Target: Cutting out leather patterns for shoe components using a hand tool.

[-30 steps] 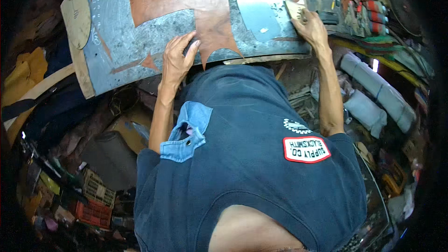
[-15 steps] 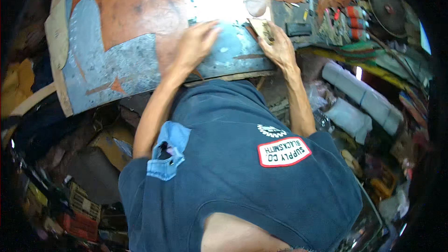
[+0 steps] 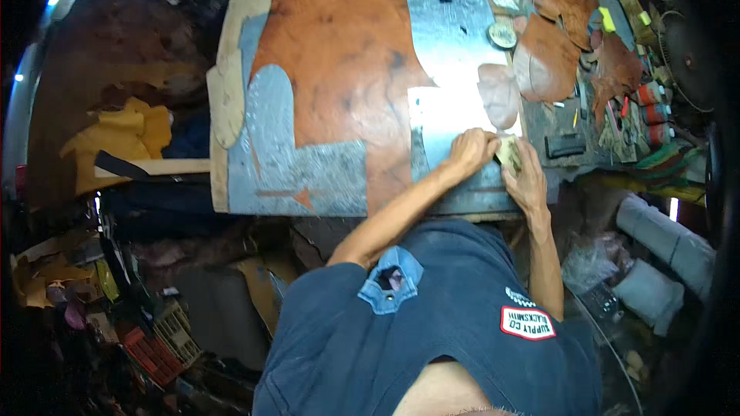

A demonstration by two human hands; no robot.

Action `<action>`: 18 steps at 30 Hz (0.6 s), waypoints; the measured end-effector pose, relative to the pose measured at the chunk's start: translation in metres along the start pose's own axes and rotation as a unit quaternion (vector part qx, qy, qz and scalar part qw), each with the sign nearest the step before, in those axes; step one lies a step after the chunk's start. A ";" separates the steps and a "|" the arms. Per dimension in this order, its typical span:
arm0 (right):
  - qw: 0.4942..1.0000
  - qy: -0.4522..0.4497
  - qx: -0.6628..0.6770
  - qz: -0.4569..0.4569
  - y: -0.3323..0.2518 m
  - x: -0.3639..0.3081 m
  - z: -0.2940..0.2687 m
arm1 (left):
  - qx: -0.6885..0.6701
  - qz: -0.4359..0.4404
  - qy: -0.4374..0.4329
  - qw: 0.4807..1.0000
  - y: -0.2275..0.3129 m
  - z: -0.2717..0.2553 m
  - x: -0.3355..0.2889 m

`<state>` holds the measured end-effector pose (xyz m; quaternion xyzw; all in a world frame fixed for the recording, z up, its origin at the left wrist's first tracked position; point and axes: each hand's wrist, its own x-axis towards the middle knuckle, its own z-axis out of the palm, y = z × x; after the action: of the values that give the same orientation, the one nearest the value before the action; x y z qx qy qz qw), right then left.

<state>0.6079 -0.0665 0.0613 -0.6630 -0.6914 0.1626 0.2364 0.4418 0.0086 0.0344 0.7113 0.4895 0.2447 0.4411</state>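
Note:
Both hands are close together over the near right part of a grey-topped worktable [image 3: 331, 177]. In my right hand [image 3: 529, 179] is a small pale tan piece [image 3: 507, 151] with darker marks, gripped between thumb and fingers. My left hand [image 3: 472, 151] is closed beside it, its fingertips pressed together at the piece's left edge; whether something thin is between them is hidden. Under and beyond the hands lies a glaring white sheet [image 3: 443, 112]. A rounded brown leather piece [image 3: 499, 96] rests just past the fingers. To their left spreads a large brown leather hide [image 3: 339, 62].
A round tin [image 3: 502, 35] and more leather pieces [image 3: 546, 58] lie farther back. At right are a black case [image 3: 565, 145] and several red-and-grey bottles [image 3: 655, 114]. Wrapped rolls [image 3: 664, 243] stand below right. A wooden bar [image 3: 173, 169] juts from the table's left side.
My left hand has moved right, up to the right hand, and its spread fingers have closed. The right hand still holds the tan piece. The whole view has swung, showing more of the table's left and back.

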 end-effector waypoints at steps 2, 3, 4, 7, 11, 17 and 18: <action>0.999 -0.016 0.012 0.026 0.000 -0.004 -0.001 | -0.011 -0.020 -0.003 1.000 0.004 0.000 -0.001; 1.000 -0.006 0.014 0.019 0.001 -0.005 0.000 | -0.023 -0.026 0.000 0.999 0.000 0.000 0.000; 1.000 -0.005 0.005 0.007 0.002 -0.010 0.000 | -0.024 -0.051 -0.009 0.998 -0.001 0.001 -0.002; 1.000 -0.014 -0.007 0.002 0.003 -0.015 -0.001 | 0.023 -0.042 -0.042 0.998 -0.009 0.003 0.001; 0.999 -0.034 -0.027 0.008 -0.007 -0.023 -0.011 | -0.037 -0.088 -0.139 0.986 -0.020 0.008 0.016; 0.996 0.016 -0.088 0.005 -0.017 -0.031 -0.025 | -0.230 -0.048 -0.189 0.953 -0.010 0.009 0.015; 0.995 0.053 -0.080 -0.023 -0.016 -0.031 -0.025 | -0.251 -0.037 -0.203 0.946 -0.007 0.001 0.013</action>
<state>0.6083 -0.1002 0.0877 -0.6712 -0.7039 0.0656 0.2227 0.4446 0.0214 0.0264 0.5938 0.3382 0.1935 0.7040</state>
